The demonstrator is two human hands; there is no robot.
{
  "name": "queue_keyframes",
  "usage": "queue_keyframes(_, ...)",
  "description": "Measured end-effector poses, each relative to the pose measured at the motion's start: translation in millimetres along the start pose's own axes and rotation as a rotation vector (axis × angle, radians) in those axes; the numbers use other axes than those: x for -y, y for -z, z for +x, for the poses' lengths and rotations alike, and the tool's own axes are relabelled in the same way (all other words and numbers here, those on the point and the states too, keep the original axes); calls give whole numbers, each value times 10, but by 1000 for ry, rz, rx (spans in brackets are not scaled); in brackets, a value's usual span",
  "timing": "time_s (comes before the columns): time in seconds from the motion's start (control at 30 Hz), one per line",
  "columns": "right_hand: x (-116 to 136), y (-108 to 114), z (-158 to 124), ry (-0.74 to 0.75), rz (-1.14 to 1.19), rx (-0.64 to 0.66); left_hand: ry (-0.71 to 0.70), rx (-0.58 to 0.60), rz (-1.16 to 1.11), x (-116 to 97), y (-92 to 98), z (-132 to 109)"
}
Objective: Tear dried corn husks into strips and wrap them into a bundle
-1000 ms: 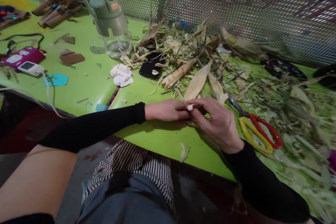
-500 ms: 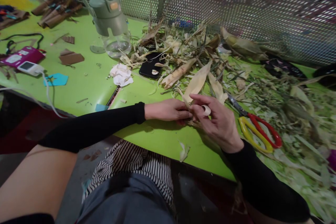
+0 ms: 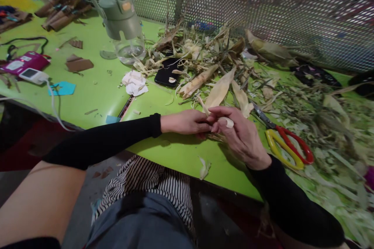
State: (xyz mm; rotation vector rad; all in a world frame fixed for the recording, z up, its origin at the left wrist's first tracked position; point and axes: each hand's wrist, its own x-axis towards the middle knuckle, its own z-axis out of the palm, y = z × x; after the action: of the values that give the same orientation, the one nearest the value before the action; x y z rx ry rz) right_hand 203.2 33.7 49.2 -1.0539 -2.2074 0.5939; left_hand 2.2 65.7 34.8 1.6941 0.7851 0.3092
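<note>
Far L: magenta unit (image 3: 29, 60) and white unit (image 3: 36, 78), markings too small to read. Bottle (image 3: 124, 23): no legible brand. L hand (image 3: 189, 121): fingers folded tight on husk strip (image 3: 202, 104), lower end hidden. Strip: btwn. both hands' fingertips; long axis slants up & L; L and R approx. equally near. R hand (image 3: 242, 136): part-curled, thumb nr. index; pale curl (image 3: 229, 123) at thumb, held or wrapped: cannot tell. Scissors (image 3: 274, 126): R of R hand, no readable mark.
</note>
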Motion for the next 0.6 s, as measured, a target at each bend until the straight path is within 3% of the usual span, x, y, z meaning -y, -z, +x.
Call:
queue_keyframes(0.2,-32,-35,-16,-21,70,-33,15,1,-46,-2,-6,4)
queue_keyframes(0.37,-16,-1,-36,-46,-32,-110,54,3,-216,-7,-16,-3)
queue_keyframes(0.6,5,35,-75,14,-19,-10,31,28,-158,19,3,3)
